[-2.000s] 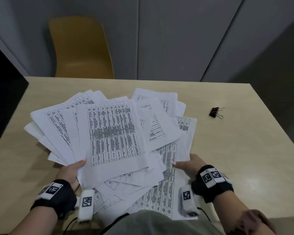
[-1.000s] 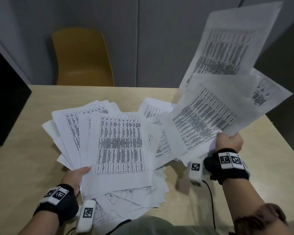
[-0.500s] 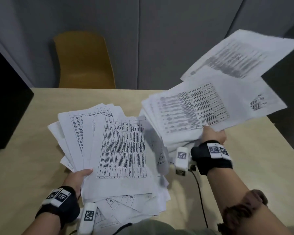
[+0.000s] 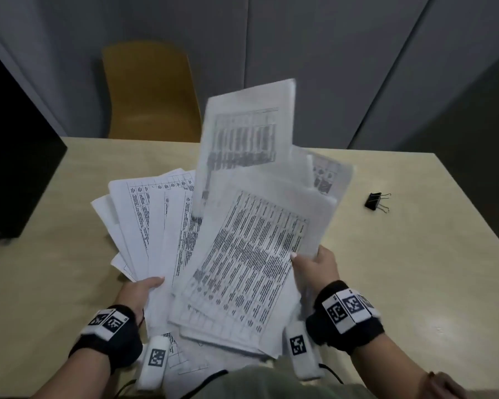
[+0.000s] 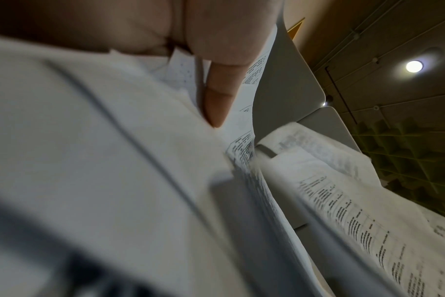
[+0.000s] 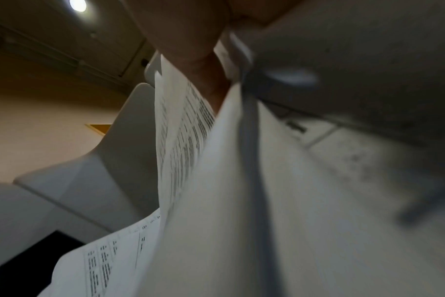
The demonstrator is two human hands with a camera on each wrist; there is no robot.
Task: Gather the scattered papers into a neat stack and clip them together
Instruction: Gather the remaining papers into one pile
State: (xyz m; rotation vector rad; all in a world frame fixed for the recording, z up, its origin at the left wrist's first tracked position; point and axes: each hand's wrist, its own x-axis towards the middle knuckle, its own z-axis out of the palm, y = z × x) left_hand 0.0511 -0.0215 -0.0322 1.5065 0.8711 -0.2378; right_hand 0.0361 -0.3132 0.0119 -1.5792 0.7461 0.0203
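Observation:
White printed papers (image 4: 144, 226) lie fanned over the middle of the beige table (image 4: 415, 269). My left hand (image 4: 140, 287) grips the near edge of this fan, thumb on top. My right hand (image 4: 314, 264) pinches a lifted bundle of sheets (image 4: 251, 254) by its right edge and holds it over the fan; the upper sheets are blurred. In the left wrist view a thumb (image 5: 220, 90) presses on paper (image 5: 102, 150). The right wrist view has a thumb (image 6: 198, 66) against the sheets (image 6: 186, 140). A black binder clip (image 4: 376, 201) lies on the table at the right, apart from both hands.
A yellow chair (image 4: 150, 93) stands behind the table's far edge. A black box (image 4: 15, 168) sits at the table's left side. Grey wall panels (image 4: 343, 67) close the back. Bare tabletop shows right of the papers around the clip.
My right hand has swung its lifted bundle from high on the right down and leftward over the fan. The binder clip is uncovered again. My left hand has kept its hold.

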